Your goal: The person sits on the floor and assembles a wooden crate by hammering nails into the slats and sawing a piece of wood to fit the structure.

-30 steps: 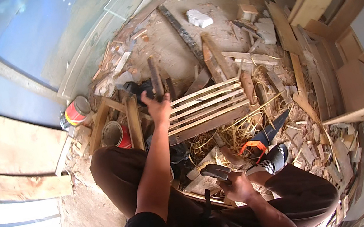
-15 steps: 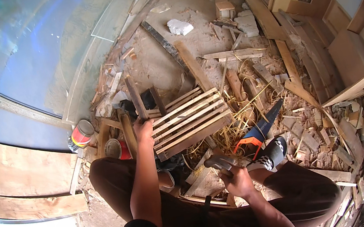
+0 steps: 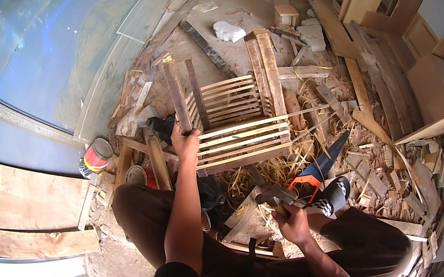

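My left hand (image 3: 186, 143) grips the near left post of a slatted wooden frame (image 3: 242, 136). It has rows of thin pale slats between dark corner posts that stick up past them, and its inside shows from above. Low in front of me, my right hand (image 3: 293, 224) is closed around a hammer (image 3: 276, 194), whose dark metal head points up and left, short of the frame. Most of the handle is hidden in the fist. A handsaw (image 3: 328, 156) with an orange handle and dark blade lies just beyond the hammer, by my checkered slipper (image 3: 334, 197).
Wood offcuts (image 3: 377, 171) and straw-like strips litter the ground to the right. Two paint cans (image 3: 98, 154) stand at left near a blue-grey panel. A white block (image 3: 229, 31) lies farther off, and wooden panels (image 3: 428, 39) lean at the right.
The slatted frame has tipped and turned, so its posts now stand up and its inside shows. My right hand with the hammer has shifted slightly, and the view has moved a little.
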`<state>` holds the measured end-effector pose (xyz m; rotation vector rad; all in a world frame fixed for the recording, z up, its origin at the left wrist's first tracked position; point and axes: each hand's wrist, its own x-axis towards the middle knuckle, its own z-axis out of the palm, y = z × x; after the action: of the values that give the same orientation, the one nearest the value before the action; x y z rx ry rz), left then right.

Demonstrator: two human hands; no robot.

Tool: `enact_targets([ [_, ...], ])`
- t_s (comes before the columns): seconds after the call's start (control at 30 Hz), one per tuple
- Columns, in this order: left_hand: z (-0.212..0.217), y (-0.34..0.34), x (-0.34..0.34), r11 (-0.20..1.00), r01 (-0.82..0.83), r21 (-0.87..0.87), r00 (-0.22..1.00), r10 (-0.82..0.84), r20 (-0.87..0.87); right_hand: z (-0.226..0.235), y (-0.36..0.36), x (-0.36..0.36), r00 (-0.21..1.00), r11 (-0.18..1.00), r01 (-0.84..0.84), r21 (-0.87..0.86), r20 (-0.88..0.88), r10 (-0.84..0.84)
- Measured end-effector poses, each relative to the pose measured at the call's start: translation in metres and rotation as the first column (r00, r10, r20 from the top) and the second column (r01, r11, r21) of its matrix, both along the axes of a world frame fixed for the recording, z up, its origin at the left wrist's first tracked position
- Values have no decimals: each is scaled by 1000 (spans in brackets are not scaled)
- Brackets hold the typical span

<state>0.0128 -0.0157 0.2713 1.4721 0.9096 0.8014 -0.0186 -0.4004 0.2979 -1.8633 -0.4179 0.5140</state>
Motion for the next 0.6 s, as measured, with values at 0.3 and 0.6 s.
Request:
enact_targets([
  [0.3, 4, -9, 4, 999, 30, -26, 999, -31, -42, -16, 8, -1, 999, 999, 13, -44, -52, -15],
  [0.6, 3, -6, -9, 977, 107, -187, 983, -76, 167, -44, 30, 9, 994, 956, -102, -274, -66, 87],
])
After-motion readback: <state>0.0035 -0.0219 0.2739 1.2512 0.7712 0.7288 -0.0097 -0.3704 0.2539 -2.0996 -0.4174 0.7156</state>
